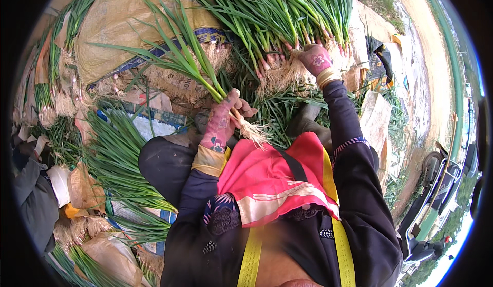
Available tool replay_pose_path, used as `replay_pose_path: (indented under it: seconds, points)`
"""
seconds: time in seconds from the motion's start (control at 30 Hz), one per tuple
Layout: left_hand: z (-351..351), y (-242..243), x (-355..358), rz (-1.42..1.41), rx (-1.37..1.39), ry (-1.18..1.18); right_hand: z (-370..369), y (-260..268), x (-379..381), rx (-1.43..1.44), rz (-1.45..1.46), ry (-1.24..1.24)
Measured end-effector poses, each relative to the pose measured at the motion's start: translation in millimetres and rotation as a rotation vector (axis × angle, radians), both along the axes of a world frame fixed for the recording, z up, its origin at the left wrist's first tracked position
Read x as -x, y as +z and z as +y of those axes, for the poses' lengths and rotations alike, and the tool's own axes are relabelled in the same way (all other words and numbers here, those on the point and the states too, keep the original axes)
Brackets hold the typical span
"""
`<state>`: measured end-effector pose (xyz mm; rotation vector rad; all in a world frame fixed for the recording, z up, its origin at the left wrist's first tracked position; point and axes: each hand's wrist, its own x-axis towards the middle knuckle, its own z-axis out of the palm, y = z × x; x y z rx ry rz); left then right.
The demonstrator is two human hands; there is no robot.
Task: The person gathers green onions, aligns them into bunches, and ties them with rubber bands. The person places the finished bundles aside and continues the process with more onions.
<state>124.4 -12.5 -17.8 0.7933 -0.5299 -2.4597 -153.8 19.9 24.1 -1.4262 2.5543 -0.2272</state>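
Note:
My left hand [225, 117], in a pink flowered glove, grips a few green garlic plants [200, 69] just above their roots. Their leaves fan out to the upper left, and the pale roots [252, 131] hang over my lap. My right hand [316, 60], gloved alike, touches the root ends of a large heap of green garlic [269, 17] before me. Its fingers are curled among the stems; the fingertips are partly hidden, so whether they grip a stem is unclear.
A yellow woven sack [127, 25] covers more garlic at the upper left. Another bundle of long green leaves [119, 152] lies beside my left knee. Loose leaves [269, 113] litter the ground by my boot [308, 123]. A motorbike [431, 194] stands at the right; a grey-clothed person [32, 198] shows at the left.

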Motion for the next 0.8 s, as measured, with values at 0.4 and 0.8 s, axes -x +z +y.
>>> replay_pose_path:
  seconds: [0.4, 0.8]
  points:
    - [11, -10, 12, -0.075, -0.039, -0.037, 4, 0, -15, 0.147, -0.184, -0.173]
    - [17, -12, 31, -0.108, 0.102, -0.211, 67, -2, -120, 0.133, -0.525, -0.190]
